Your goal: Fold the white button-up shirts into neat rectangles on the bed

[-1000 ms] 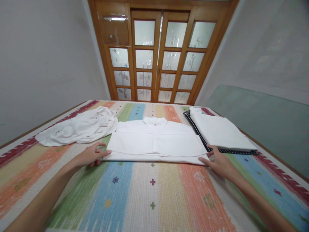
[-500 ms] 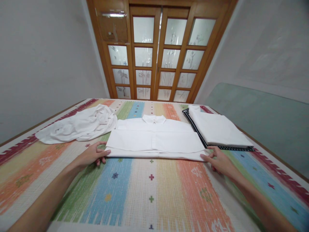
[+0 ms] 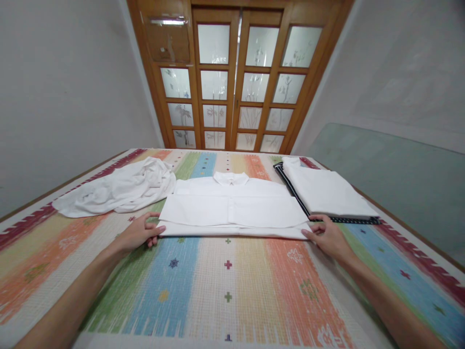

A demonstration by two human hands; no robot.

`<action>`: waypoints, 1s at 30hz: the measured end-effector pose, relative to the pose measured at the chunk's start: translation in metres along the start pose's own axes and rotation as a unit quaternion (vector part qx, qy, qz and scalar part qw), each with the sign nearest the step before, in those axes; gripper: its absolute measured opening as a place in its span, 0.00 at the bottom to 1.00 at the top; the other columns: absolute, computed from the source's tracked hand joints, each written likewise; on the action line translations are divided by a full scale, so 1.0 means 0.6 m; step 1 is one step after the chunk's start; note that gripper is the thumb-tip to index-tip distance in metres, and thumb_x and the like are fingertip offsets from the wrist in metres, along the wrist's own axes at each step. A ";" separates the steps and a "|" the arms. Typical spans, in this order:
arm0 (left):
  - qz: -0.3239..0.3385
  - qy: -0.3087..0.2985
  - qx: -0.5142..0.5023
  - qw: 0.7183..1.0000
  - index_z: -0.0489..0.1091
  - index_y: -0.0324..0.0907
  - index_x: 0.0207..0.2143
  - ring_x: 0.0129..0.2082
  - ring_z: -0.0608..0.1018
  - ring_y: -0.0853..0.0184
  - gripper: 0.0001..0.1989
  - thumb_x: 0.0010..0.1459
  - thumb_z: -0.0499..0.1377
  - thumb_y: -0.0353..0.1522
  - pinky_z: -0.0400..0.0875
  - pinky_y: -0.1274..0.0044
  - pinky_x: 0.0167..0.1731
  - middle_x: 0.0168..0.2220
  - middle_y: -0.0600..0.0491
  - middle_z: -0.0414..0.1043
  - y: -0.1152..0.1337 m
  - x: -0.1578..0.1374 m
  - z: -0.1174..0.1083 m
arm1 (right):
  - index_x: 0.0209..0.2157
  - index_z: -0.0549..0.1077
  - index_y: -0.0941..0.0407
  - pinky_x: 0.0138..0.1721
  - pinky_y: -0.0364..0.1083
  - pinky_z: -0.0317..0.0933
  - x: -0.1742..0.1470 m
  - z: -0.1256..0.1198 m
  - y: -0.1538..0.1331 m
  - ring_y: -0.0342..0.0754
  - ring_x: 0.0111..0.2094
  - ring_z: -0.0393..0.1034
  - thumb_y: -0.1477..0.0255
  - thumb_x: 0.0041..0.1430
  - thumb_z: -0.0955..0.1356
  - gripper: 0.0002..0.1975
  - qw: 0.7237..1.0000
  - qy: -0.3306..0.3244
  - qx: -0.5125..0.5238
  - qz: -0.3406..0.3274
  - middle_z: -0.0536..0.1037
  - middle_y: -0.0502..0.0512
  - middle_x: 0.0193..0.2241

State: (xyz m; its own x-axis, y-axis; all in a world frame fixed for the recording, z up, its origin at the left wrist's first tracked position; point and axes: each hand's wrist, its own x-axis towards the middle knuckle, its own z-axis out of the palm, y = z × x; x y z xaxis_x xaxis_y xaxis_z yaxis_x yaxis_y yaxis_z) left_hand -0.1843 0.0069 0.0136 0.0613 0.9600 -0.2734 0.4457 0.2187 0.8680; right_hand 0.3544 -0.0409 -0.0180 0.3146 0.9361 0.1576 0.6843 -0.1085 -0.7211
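A white collared shirt (image 3: 232, 211) lies in the middle of the bed or table cover, its lower part folded up over the body and its collar at the far side. My left hand (image 3: 144, 231) grips the near left corner of the folded shirt between thumb and fingers. At the near right corner, my right hand (image 3: 325, 235) pinches the same folded edge, thumb below and index finger stretched along the side. The shirt's near edge runs straight between both hands.
A crumpled white garment (image 3: 119, 189) lies to the left. On the right, folded white clothing (image 3: 329, 191) rests on a black patterned cloth (image 3: 290, 189). Everything is on a striped, colourful cover (image 3: 214, 286). A pale green board (image 3: 385, 174) stands along the right side; wooden glazed doors (image 3: 232, 82) are beyond.
My right hand has shifted slightly at its corner, its fingers a little higher. The near folded layers look more evenly aligned. The left hand stays at its corner.
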 end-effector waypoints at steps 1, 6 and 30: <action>0.003 0.006 -0.001 1.000 0.59 0.40 0.48 0.13 0.69 0.70 0.40 0.36 0.69 0.47 0.58 0.81 0.14 0.16 0.60 0.69 -0.001 -0.001 0.000 | 0.41 0.66 0.54 0.27 0.47 0.61 0.001 -0.001 0.002 0.48 0.21 0.68 0.59 0.44 0.69 0.23 1.000 0.003 -0.022 -0.010 0.73 0.47 0.20; 0.018 0.029 -0.001 0.999 0.59 0.42 0.44 0.13 0.68 0.70 0.36 0.35 0.69 0.48 0.58 0.81 0.14 0.15 0.60 0.69 -0.009 0.001 0.000 | 0.37 0.68 0.53 0.31 0.48 0.61 0.008 -0.004 0.011 0.51 0.24 0.70 0.59 0.43 0.69 0.19 0.997 0.007 -0.076 -0.020 0.74 0.48 0.19; 0.057 0.080 0.155 0.983 0.78 0.42 0.33 0.17 0.69 0.66 0.24 0.40 0.63 0.51 0.60 0.78 0.20 0.17 0.55 0.69 -0.011 -0.020 -0.002 | 0.50 0.64 0.55 0.24 0.45 0.59 -0.005 -0.025 0.016 0.45 0.19 0.63 0.58 0.42 0.72 0.33 0.992 -0.113 0.049 -0.017 0.72 0.45 0.21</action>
State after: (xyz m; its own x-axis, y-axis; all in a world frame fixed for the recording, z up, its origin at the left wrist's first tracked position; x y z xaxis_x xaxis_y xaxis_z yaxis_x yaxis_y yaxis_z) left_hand -0.1889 -0.0060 0.0119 -0.0047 0.9958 -0.0915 0.6957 0.0690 0.7150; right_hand 0.3700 -0.0497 -0.0151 0.1290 0.9910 0.0344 0.6214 -0.0537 -0.7816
